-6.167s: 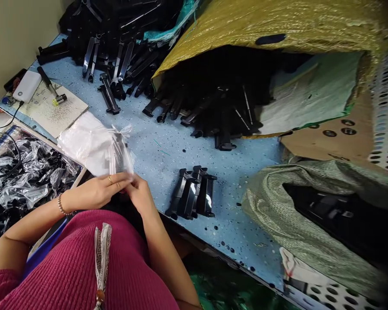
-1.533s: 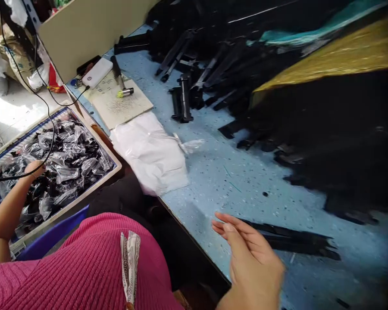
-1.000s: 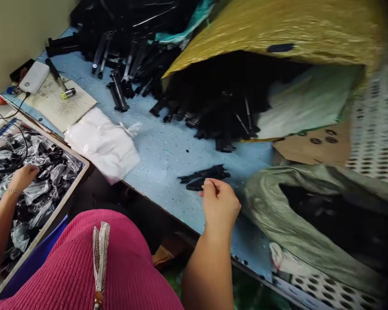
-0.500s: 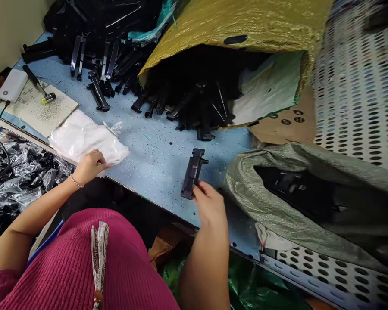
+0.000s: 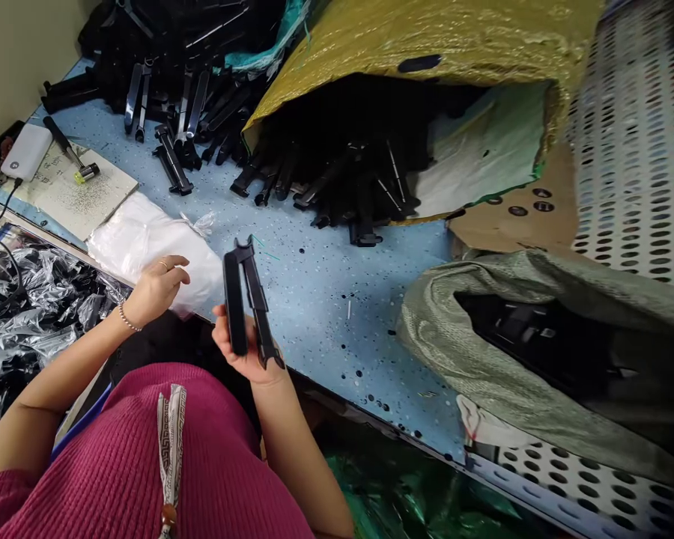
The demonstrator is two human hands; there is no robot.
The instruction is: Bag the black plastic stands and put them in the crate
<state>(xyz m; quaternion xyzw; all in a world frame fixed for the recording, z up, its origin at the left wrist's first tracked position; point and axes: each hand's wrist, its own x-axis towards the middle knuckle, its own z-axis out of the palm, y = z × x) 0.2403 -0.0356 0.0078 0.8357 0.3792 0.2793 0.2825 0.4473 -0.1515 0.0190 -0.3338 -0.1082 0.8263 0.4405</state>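
Note:
My right hand point(image 5: 252, 363) is wrapped round a black plastic part point(image 5: 251, 299) with two long arms that meet near the top, held tilted above the table's front edge. What kind of part it is, I cannot make out. My left hand point(image 5: 158, 288) hovers at the near edge of a stack of thin white plastic bags point(image 5: 151, 236). Its fingers are loosely bent and apart, with nothing visible in them; the thumb is mostly hidden.
Similar black parts point(image 5: 174, 161) are heaped at the back of the blue speckled table point(image 5: 326, 299) and spill from a yellow woven sack point(image 5: 371, 45). A small hammer point(image 5: 73, 153) lies on a board point(image 5: 101, 195). An open grey-green sack point(image 5: 427, 314) stands right; bagged parts point(image 5: 39, 299) lie left.
My right hand has come left with the black part and turned it, so its two arms now show spread apart. My left hand's fingers have loosened from the white bags' edge.

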